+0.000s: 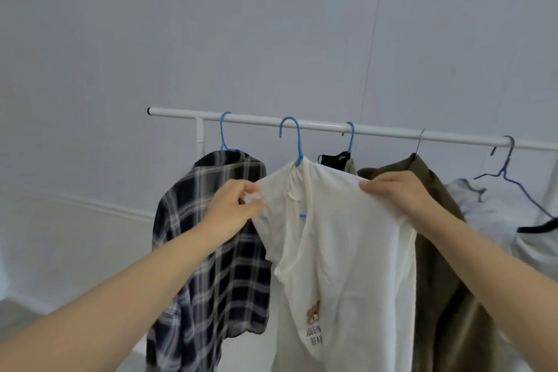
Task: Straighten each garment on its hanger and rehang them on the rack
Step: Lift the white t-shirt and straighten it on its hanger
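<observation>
A white T-shirt [341, 238] with a small bear print hangs on a blue hanger [294, 137], whose hook sits in front of the white rack bar [259, 122]; I cannot tell whether it rests on the bar. My left hand [234, 205] pinches the shirt's left shoulder. My right hand [395, 190] grips its right shoulder. The cloth is stretched between both hands and twisted below the collar.
A black-and-white plaid shirt [211, 238] hangs to the left on a blue hanger. To the right hang a black garment [333, 158], an olive garment [440, 251] and a pale grey garment [495, 208] with a bare dark hanger [510, 178]. A white wall stands behind.
</observation>
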